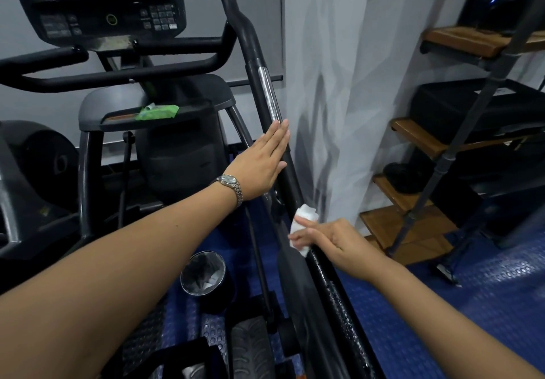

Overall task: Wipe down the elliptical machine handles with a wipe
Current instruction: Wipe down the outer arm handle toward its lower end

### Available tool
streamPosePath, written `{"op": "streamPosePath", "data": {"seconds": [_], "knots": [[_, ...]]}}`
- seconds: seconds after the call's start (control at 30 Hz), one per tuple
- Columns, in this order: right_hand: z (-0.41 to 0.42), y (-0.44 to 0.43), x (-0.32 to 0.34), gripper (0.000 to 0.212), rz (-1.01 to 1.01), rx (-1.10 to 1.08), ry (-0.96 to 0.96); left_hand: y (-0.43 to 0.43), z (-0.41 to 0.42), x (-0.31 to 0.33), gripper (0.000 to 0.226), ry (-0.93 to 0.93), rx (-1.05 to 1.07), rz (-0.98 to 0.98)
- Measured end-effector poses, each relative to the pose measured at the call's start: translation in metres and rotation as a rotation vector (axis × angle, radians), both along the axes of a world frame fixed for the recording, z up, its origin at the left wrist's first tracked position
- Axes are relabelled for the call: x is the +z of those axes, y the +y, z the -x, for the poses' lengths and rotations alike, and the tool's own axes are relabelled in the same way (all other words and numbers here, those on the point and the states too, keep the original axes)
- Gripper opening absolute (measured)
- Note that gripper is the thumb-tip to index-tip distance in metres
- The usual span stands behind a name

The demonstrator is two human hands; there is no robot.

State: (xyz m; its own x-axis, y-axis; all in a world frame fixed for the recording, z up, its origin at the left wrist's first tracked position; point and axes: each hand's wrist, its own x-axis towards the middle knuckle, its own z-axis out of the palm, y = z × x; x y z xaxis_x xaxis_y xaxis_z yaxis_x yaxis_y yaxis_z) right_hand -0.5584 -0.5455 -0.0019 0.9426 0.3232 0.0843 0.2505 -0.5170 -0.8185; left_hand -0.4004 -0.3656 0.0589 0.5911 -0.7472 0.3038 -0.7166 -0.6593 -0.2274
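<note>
The elliptical's right moving handle [267,89] is a long black bar with a chrome strip, running from the top centre down to the lower right. My left hand [262,162] lies flat against the bar below the chrome strip, fingers straight, a watch on the wrist. Lower down, my right hand [330,238] holds a crumpled white wipe [303,225] wrapped against the same bar. Below that hand the bar looks wet and shiny. The fixed black handlebars [118,76] and the console [100,4] are at the upper left.
A green pack of wipes [156,112] lies on the machine's tray. A small lined bin [203,272] stands on the blue studded floor by the pedal [250,349]. A white curtain [333,84] hangs right of the bar, and wooden steps [413,222] rise at the right.
</note>
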Motion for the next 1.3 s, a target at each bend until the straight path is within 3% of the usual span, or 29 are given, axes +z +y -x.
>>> {"op": "streamPosePath", "data": {"seconds": [0.1,0.2,0.37,0.43,0.57,0.77,1.17,1.3], "knots": [[0.008,-0.006,0.010,0.045,-0.115,0.008,0.080,0.001,0.001,0.001,0.061,-0.015,-0.003,-0.013],[-0.001,0.003,0.013,0.046,-0.109,-0.075,0.059,-0.002,0.007,0.000,0.064,0.034,0.022,0.062],[0.016,0.000,0.006,0.040,-0.026,-0.028,0.055,-0.024,0.018,0.006,0.097,0.232,0.264,0.573],[0.023,-0.006,0.005,0.042,-0.039,-0.005,0.075,-0.037,0.017,0.015,0.104,0.340,0.386,0.643],[0.011,-0.002,0.006,0.043,-0.055,-0.048,0.051,-0.058,0.013,0.016,0.104,0.417,0.512,0.677],[0.020,-0.004,0.007,0.039,-0.037,-0.019,0.068,-0.064,0.011,0.002,0.095,0.289,0.499,0.702],[0.022,-0.008,0.014,0.045,-0.089,-0.059,0.104,-0.065,0.008,-0.002,0.092,0.238,0.503,0.708],[0.001,0.005,0.016,0.040,-0.025,-0.135,0.011,-0.065,0.009,-0.001,0.092,0.237,0.495,0.713]]}}
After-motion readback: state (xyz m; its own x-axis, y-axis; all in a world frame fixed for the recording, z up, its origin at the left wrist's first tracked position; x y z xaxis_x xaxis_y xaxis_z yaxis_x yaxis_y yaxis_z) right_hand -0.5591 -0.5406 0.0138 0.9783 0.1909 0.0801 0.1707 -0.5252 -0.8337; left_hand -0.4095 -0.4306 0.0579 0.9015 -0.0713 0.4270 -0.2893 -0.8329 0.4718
